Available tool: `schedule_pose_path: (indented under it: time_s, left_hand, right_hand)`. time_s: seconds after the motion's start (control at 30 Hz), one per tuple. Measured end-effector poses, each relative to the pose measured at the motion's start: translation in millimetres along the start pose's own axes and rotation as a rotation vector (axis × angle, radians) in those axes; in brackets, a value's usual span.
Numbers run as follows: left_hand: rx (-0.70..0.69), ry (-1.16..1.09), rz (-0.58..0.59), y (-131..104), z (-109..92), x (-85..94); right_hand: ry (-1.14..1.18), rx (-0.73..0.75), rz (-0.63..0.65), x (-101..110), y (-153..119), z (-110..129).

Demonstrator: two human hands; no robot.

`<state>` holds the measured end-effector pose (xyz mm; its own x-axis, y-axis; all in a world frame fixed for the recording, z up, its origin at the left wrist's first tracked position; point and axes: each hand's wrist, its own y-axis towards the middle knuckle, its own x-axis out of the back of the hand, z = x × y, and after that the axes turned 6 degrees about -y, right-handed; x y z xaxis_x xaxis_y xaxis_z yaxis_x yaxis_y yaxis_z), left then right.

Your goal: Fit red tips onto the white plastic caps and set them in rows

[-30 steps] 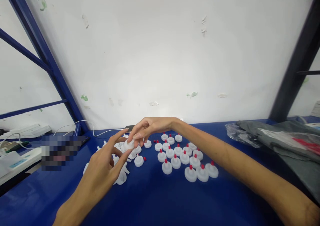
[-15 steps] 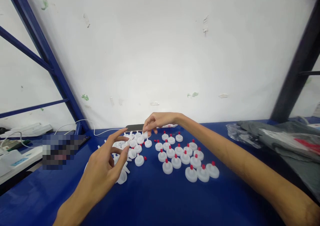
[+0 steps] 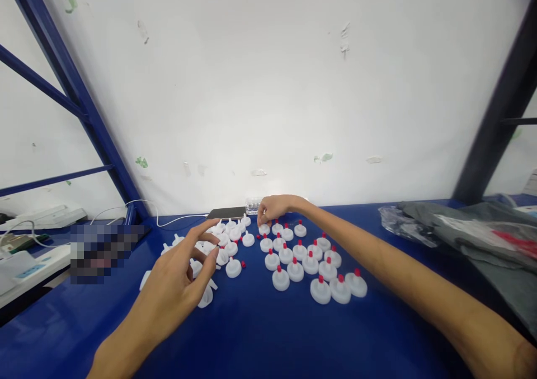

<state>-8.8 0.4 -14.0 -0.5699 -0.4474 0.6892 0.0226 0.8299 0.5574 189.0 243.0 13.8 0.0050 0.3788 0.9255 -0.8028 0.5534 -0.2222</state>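
Right hand gone to the far row of caps; left hand waits over the loose pile.

Since a second ago the right hand (image 3: 272, 206) has left the left hand (image 3: 180, 281) and reached out to the back of the blue worktop (image 3: 268, 334), fingers pinched down at a white cap (image 3: 264, 229) at the head of the red-tipped caps (image 3: 310, 264) standing in rows; whether it grips the cap or only touches it I cannot tell. Left hand hovers with fingers spread and loosely curled, holding nothing visible, just above the untipped caps (image 3: 218, 247). A phone (image 3: 225, 213) lies just behind the pile, against the wall. The meeting of hands looks finished, one cap seemingly set down.
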Motion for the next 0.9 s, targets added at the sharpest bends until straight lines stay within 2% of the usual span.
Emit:
schedule_pose_path:
  time_s: [0.2, 0.43, 0.57, 0.77, 0.83, 0.9]
  left_hand:
    - [-0.010, 0.028, 0.003, 1, -1, 0.1]
    - [0.003, 0.059, -0.003, 0, 0, 1.1]
    - [0.025, 0.096, -0.015, 2, 0, 0.0]
    - [0.023, 0.202, -0.040, 5, 7, -2.9]
    - [0.022, 0.202, -0.060, 5, 9, -2.3]
    - [0.022, 0.204, -0.084, 5, 9, -1.3]
  right_hand:
    - [-0.128, 0.099, -0.196, -2, -2, 19]
    - [-0.178, 0.158, -0.200, -22, 5, 38]
    - [-0.071, 0.251, -0.246, -16, -3, 45]
    - [0.242, 0.605, -0.278, -8, -23, 74]
    - [0.272, 0.651, -0.281, -9, -26, 80]
    - [0.245, 0.635, -0.296, -8, -28, 82]
